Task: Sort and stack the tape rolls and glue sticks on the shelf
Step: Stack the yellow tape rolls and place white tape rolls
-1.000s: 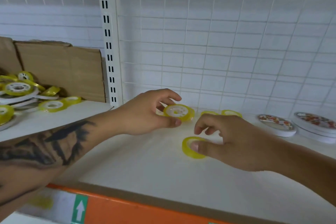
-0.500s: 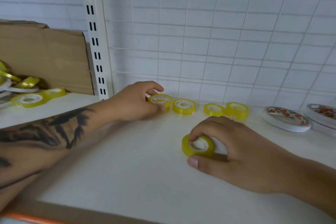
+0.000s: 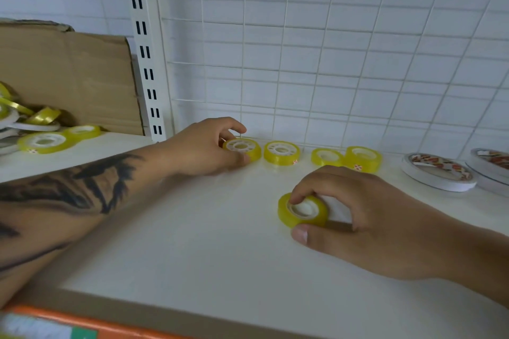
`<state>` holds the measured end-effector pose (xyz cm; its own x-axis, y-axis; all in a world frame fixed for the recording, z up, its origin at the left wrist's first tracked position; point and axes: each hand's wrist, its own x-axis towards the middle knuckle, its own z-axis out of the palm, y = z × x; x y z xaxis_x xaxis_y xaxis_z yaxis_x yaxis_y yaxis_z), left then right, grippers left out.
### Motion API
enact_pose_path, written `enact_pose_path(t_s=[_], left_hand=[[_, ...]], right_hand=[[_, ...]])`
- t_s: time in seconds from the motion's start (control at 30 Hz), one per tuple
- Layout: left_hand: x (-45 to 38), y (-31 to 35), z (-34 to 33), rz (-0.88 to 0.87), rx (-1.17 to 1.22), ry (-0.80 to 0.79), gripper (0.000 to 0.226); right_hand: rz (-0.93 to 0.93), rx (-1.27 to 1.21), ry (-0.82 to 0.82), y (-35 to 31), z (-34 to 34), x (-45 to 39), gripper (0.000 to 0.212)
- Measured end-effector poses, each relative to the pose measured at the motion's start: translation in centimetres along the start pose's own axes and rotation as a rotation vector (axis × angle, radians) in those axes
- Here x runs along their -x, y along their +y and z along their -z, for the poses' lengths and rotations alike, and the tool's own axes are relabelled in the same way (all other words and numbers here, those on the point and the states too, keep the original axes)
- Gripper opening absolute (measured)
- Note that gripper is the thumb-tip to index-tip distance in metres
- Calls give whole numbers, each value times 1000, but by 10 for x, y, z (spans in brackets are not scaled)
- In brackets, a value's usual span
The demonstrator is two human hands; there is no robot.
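Left hand point(image 3: 205, 150) reaching in over white shelf point(image 3: 192, 242), fingers curled round a flat yellow tape roll point(image 3: 242, 148) at the back by the wire grid panel point(image 3: 330, 49), thumb at near edge, index hooked over far side; roll lying flat on shelf, tattooed forearm point(image 3: 68, 195) stretched across from lower left. Right hand point(image 3: 369, 217) nearer the front, pinching a thicker yellow roll point(image 3: 301, 210) between thumb below and fingertips on top; roll tipped on edge, white core facing camera, touching shelf or just off it, cannot tell. Second flat yellow roll point(image 3: 281, 152) just right of the left-hand one, apart by a small gap. Further right a pair of yellow rolls point(image 3: 347, 158) side by side, touching, the right one taller. Far right two wide white rolls with red-patterned tops point(image 3: 440, 173), overlapping at the frame edge. On the neighbouring shelf section left of slotted upright point(image 3: 143, 49), loose heap of yellow and white rolls point(image 3: 41, 132) in front of a cardboard sheet point(image 3: 68, 77) leaning on the back wall. Orange front lip point(image 3: 82, 325) along bottom edge with a label, blurred, unreadable. No glue sticks seen.
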<state>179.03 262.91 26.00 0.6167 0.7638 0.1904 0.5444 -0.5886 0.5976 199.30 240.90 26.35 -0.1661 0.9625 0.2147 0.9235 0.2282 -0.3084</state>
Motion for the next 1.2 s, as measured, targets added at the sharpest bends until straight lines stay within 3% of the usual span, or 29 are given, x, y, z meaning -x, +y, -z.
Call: enact_pose_path(t_s=[0.2, 0.53, 0.67, 0.83, 1.2], left_hand=[[3, 3, -5, -27, -64, 29, 54], [7, 9, -8, -47, -120, 62, 48], [4, 9, -8, -37, -165, 37, 61], [1, 8, -8, -30, -211, -9, 99], [-1, 4, -5, 10, -21, -82, 105]], right_hand=[[-17, -39, 41, 0, 1, 0, 43], [-70, -50, 120, 8, 15, -3, 32], [-206, 34, 184, 29, 37, -22, 30], [-335, 100, 196, 60, 39, -51, 33], [-379, 179, 104, 73, 23, -58, 28]])
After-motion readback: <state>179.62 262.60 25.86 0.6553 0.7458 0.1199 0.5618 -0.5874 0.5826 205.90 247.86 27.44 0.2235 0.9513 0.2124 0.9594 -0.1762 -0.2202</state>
